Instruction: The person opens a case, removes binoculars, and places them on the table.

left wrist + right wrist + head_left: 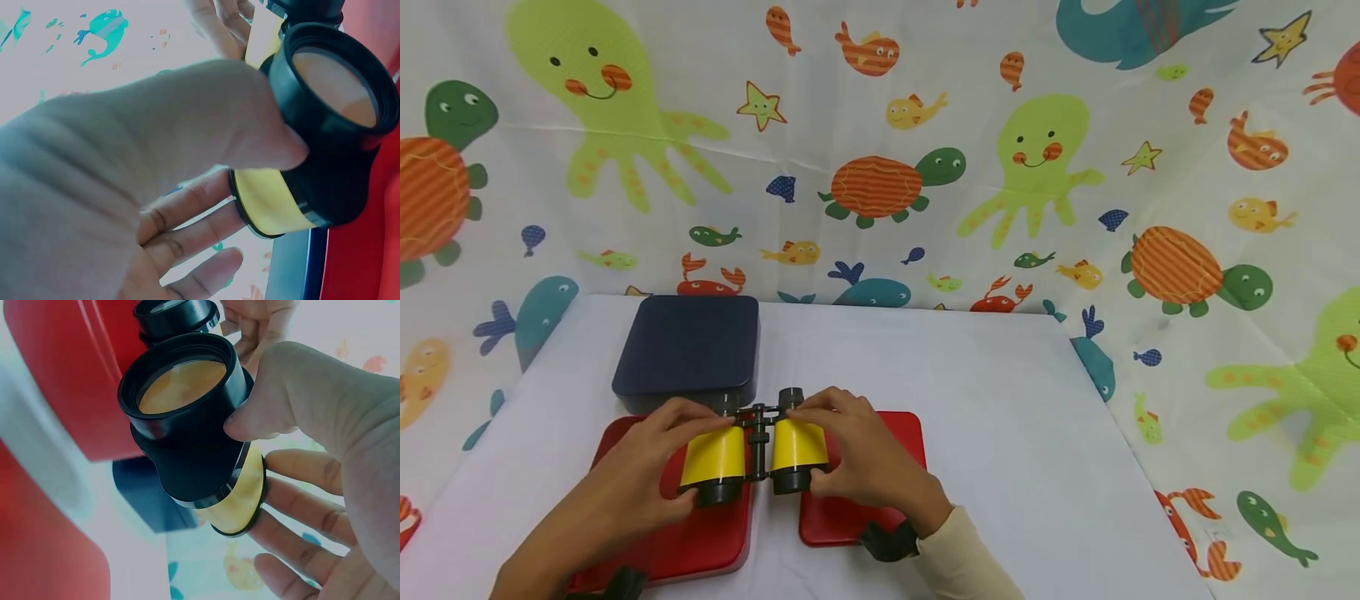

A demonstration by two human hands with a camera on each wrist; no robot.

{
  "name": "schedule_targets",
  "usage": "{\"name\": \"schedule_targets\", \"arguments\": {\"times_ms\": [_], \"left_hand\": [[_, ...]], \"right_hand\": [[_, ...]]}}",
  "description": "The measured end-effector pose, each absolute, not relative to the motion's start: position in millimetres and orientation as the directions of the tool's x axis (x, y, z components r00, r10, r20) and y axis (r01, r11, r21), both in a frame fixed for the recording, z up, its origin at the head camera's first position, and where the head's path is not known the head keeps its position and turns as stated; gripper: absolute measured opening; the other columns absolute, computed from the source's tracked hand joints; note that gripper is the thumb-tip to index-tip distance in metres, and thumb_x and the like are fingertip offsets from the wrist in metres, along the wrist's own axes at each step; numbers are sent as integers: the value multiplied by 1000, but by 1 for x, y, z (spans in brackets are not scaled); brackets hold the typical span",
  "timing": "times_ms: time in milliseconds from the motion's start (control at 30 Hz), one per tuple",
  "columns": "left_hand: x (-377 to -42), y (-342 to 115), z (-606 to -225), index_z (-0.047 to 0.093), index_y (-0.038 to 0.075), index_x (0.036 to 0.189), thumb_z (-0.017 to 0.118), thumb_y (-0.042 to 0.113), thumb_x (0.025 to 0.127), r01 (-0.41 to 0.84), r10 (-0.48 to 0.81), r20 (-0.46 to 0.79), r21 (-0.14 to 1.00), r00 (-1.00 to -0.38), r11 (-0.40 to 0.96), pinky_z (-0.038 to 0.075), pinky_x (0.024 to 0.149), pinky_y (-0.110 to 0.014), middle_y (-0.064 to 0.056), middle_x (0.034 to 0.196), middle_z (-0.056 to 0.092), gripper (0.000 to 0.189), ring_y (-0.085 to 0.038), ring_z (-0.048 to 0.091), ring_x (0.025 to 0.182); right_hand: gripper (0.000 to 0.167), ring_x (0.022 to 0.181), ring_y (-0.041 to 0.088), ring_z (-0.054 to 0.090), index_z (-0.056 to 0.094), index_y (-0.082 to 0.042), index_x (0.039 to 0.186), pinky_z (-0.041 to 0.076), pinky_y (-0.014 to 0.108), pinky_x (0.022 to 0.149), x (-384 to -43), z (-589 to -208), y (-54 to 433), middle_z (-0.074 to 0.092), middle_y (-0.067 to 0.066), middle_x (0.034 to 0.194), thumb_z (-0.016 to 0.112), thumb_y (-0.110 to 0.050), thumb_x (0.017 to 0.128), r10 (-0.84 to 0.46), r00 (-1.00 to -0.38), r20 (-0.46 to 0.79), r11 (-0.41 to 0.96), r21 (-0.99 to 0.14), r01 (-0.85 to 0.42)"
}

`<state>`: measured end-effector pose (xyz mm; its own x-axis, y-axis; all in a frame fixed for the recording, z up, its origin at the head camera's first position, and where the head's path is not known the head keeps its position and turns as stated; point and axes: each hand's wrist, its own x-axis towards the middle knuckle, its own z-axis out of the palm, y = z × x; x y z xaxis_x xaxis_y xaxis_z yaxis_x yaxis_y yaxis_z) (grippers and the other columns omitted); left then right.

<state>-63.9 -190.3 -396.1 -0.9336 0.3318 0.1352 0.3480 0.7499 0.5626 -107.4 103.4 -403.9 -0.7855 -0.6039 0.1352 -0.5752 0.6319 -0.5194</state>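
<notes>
A pair of yellow and black binoculars (799,443) is held between both hands over two red cases. My left hand (651,462) grips the left barrel, thumb at its near black end and fingers at the far end. On the right barrel, my right hand (861,454) has the same kind of grip. The left wrist view shows the left thumb pressed on the black rim of the binoculars (269,200), with fingertips at the other end. In the right wrist view, a round lens faces the camera on the binoculars (187,450).
Under the left hand lies a larger red case (700,542); a smaller red case (895,433) is under the right. Behind them sits a dark navy case (696,346). The white table (1000,417) backs onto a curtain (925,50) printed with sea animals.
</notes>
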Motion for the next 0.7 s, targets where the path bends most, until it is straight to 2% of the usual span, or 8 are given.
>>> {"name": "schedule_targets", "arguments": {"times_ms": [267,700], "left_hand": [[-71,-166,-396,69,25,139,101,11,61,394,371,163,570,-914,721,66,84,-43,0,133,61,85,-27,59,125],[-81,-134,-396,67,22,141,97,12,70,397,419,115,612,-901,684,65,91,-41,2,134,60,78,-23,56,128]], "right_hand": [[72,131,11,53,66,-29,145,56,40,104,-103,-404,130,61,-9,140,85,-18,77,-556,-817,155,641,-545,-540],[75,133,12,52,68,-27,144,52,51,109,-99,-408,164,61,-8,142,87,-16,72,-492,-857,150,653,-588,-478]]}}
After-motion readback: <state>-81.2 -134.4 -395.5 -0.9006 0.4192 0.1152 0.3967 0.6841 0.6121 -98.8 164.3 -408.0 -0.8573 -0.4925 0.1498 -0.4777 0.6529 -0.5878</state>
